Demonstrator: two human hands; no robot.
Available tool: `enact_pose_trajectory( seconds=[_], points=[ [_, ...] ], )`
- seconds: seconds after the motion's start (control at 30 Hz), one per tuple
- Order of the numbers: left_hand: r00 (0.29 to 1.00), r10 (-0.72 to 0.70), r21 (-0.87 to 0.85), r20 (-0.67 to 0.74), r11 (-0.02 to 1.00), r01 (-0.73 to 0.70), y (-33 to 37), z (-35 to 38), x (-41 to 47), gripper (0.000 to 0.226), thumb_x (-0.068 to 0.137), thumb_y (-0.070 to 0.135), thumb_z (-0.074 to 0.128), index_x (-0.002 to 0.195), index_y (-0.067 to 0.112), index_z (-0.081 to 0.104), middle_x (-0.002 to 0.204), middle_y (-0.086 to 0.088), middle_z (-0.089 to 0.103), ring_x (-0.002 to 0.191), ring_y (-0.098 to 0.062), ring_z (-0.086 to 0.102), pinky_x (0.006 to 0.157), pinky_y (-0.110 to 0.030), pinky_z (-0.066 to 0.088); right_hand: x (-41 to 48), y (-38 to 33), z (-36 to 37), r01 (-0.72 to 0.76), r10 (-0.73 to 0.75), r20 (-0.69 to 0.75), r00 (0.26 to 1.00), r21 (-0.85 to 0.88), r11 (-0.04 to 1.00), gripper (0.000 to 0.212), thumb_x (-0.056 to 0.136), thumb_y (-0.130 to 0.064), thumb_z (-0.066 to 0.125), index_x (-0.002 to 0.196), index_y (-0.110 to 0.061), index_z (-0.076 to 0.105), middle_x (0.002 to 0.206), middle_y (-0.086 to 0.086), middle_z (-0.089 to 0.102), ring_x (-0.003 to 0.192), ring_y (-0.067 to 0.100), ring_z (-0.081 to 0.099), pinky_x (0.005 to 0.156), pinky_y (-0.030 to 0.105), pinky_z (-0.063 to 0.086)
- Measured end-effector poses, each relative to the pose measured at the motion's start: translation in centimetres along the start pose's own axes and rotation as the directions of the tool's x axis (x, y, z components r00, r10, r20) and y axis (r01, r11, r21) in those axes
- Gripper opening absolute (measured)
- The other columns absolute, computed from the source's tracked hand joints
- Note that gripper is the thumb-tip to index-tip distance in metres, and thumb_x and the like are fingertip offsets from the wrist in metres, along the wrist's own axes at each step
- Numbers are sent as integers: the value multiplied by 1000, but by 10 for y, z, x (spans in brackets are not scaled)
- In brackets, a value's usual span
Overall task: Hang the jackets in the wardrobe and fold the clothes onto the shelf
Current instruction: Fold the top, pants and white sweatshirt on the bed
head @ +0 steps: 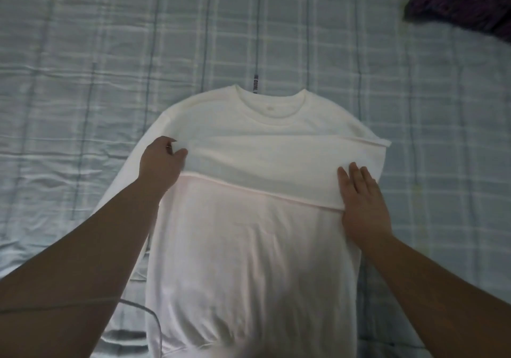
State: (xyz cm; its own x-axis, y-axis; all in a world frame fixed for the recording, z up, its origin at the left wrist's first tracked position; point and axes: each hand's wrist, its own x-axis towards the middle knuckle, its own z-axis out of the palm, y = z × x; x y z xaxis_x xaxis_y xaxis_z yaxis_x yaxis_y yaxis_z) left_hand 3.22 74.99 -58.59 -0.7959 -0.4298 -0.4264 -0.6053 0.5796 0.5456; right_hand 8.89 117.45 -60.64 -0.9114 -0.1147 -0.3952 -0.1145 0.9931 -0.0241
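Head view: a white sweatshirt (249,247) is laid flat on the plaid bed (83,53), one sleeve (262,164) folded across the chest. The right grip (362,205) is spread flat on the fold. The left grip (160,164) is curled at the cuff; a pinch cannot be confirmed. Folding is judged underway, and the other sleeve (130,172) is to be brought across next.

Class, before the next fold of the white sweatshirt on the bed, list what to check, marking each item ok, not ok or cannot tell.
1. White sweatshirt lies spread on the bed sheet: ok.
2. One sleeve folded across the chest: ok.
3. Right hand flat on that sleeve's fold: ok.
4. Left hand grips the sleeve's end: ok.
5. Other sleeve folded in: not ok, it trails beside the left arm.
6. Hem smooth: cannot tell, blurred.
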Motion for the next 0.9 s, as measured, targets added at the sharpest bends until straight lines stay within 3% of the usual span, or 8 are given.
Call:
enact_pose_trajectory(
  seconds=[0.13, 0.23, 0.33, 0.5, 0.63, 0.77, 0.9],
  points=[
    [998, 62, 98, -14, 993, -60, -5, 3, -2, 29, 92, 17, 65, 118, 11, 55, 90, -7, 60, 89, -30, 58, 77, -32, 38, 0, 2, -3, -4, 4, 51, 999, -1, 1000, 105, 68, -3, 62, 158, -18, 9, 165, 12, 10, 151, 32, 7, 123, 42, 14],
    [970, 239, 222, -39, 949, -225, -8, 11, -11, 38, 89, 7, 63, 125, 6, 50, 109, -22, 56, 92, -41, 57, 81, -46, 47, 3, -5, -10, -18, 18, 92, 996, -3, 1000, 101, 71, -9, 59, 157, -15, 7, 165, 15, 6, 151, 34, 4, 123, 43, 10],
    [938, 344, 296, -40, 901, -318, -10, 11, -22, 50, 86, 4, 61, 134, 7, 47, 125, -23, 47, 99, -43, 55, 85, -51, 50, 1, -28, -24, -68, 71, 148, 986, -27, 997, 99, 73, -20, 53, 157, -15, 1, 165, 13, 0, 152, 31, 0, 123, 45, 7],
    [928, 353, 335, -122, 894, -296, -44, -24, -53, 54, 82, 6, 61, 135, 13, 51, 131, -11, 55, 115, -35, 52, 94, -46, 49, -4, -110, -41, 185, -182, -38, 983, 111, 976, 91, 62, -22, 49, 151, -12, 34, 160, 14, 26, 148, 34, 24, 119, 49, 24],
    [958, 240, 268, -156, 944, -193, -110, -61, -78, 51, 80, 5, 61, 131, 10, 56, 129, -11, 58, 120, -35, 52, 101, -48, 47, 0, -215, -34, 411, -403, -85, 911, 176, 894, 80, 68, -12, 54, 147, -9, 40, 156, 15, 35, 145, 33, 32, 116, 48, 33],
    [976, 80, 230, -203, 973, -32, -186, -99, -98, 53, 79, 2, 61, 131, 10, 57, 130, -13, 60, 120, -36, 53, 103, -51, 45, -2, -315, -22, 618, -621, -42, 783, 174, 767, 71, 82, -14, 52, 151, -14, 34, 160, 8, 28, 150, 25, 21, 121, 39, 24],
    [958, -118, 168, -263, 972, 166, -253, -135, -122, 47, 77, 4, 57, 123, 10, 62, 122, -14, 62, 114, -39, 55, 102, -47, 44, -6, -388, -13, 766, -774, -30, 632, 174, 619, 63, 86, -12, 50, 148, -13, 40, 158, 4, 33, 150, 21, 21, 122, 33, 18]
  ],
)
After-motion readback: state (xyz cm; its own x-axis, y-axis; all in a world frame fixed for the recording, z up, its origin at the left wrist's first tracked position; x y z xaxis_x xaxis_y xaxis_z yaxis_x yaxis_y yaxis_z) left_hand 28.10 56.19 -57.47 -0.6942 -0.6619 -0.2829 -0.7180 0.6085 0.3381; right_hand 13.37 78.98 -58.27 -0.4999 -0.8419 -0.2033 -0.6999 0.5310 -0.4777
